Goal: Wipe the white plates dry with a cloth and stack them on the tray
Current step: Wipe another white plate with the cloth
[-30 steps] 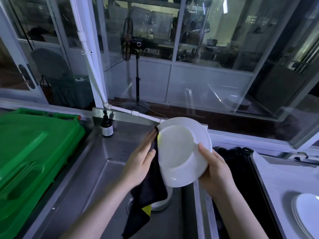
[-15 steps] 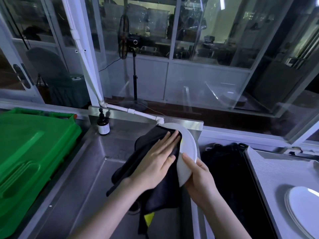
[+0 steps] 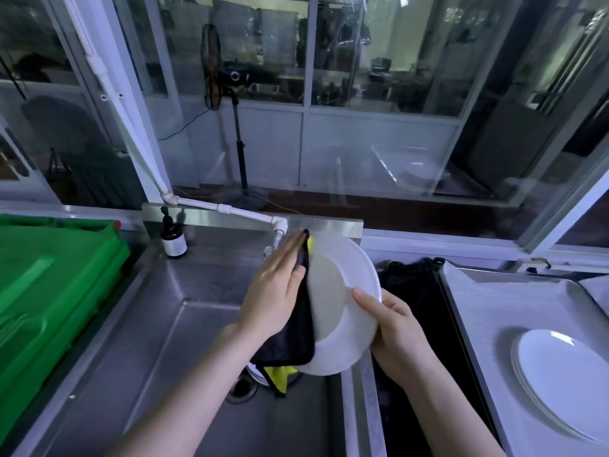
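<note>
Over the sink (image 3: pixel 164 324) the white plate (image 3: pixel 342 308) has turned its face clear of the black cloth (image 3: pixel 290 338), now pressed behind it by the flat left hand (image 3: pixel 276 285), the right hand (image 3: pixel 398 334) gripping its rim: the back's turn to be dried, I'd say.

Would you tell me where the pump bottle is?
Head view, left: the pump bottle stands at the far left corner of the sink, near the green bin.

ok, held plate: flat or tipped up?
Tipped up steeply: the plate shows its hollow face sideways, right hand gripping its rim, left hand pressing the cloth against its back.
</note>
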{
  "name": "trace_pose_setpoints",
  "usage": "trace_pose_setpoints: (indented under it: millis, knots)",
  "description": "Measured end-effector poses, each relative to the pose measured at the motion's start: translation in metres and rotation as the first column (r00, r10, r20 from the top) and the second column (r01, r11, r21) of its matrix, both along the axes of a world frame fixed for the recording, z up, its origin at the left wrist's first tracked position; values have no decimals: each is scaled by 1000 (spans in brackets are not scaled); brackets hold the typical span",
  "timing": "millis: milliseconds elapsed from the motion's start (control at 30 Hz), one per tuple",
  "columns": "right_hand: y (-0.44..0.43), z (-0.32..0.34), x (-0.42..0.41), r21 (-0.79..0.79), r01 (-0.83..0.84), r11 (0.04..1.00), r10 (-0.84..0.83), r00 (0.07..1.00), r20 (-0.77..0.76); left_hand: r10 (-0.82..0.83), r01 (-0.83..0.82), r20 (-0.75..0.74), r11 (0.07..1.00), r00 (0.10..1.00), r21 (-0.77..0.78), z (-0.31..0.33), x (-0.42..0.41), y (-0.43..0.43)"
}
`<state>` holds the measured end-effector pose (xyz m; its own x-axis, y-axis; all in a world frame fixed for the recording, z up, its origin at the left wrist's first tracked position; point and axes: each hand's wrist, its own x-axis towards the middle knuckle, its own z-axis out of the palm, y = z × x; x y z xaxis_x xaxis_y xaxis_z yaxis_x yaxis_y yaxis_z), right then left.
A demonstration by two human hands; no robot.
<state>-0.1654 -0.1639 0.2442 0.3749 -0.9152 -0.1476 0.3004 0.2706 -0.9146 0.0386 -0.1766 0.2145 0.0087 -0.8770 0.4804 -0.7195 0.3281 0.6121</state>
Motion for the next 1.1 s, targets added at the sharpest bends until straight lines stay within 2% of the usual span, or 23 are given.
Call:
trace_pose_setpoints:
  millis: [100, 200, 300, 367, 467, 567, 633, 700, 767, 800, 833, 967, 1033, 1100]
  knots:
    - [-2, -3, -17, 9, 34, 999, -34, 999, 9, 66, -65, -8, 995, 998, 75, -12, -7, 12]
    - [-6, -7, -34, 37, 52, 998, -54, 997, 54, 145, -143, -22, 987, 989, 78, -23, -18, 25]
    - [-10, -9, -46, 5, 27, 1000, -27, 1000, 15, 253, -252, -10, 965, 967, 65, -28, -23, 33]
    - [-11, -8, -51, -89, -29, 996, 22, 996, -82, 310, -310, -8, 950, 951, 23, -26, -26, 35]
    - [-9, -6, -52, -293, -119, 949, 16, 944, -331, 340, -340, -47, 940, 939, 16, -21, -27, 35]
    - [-7, -8, -46, -433, -219, 874, -30, 867, -498, 325, -308, -268, 946, 907, 103, -14, -26, 32]
    - [-5, -9, -41, -494, -288, 820, -74, 804, -591, 342, -237, -488, 934, 803, 266, -9, -24, 28]
    - [-2, -11, -37, -551, -348, 759, -162, 719, -676, 399, -135, -672, 902, 624, 410, -4, -20, 23]
    - [5, -11, -34, -602, -432, 671, -262, 622, -738, 454, -30, -753, 865, 477, 502, -2, -14, 21]
    - [8, -9, -32, -634, -468, 616, -324, 583, -745, 469, 7, -760, 849, 451, 528, -2, -12, 21]
    - [11, -9, -30, -668, -501, 550, -384, 559, -735, 470, 29, -755, 841, 458, 541, -1, -10, 22]
    - [20, -17, -33, -673, -664, 327, -560, 438, -704, 392, 2, -675, 864, 625, 504, -10, -10, 22]
    - [21, -21, -39, -632, -721, 284, -616, 368, -696, 363, 1, -669, 879, 649, 477, -16, -16, 22]
    - [23, -24, -46, -603, -750, 271, -645, 323, -692, 359, -1, -694, 888, 625, 459, -20, -26, 22]
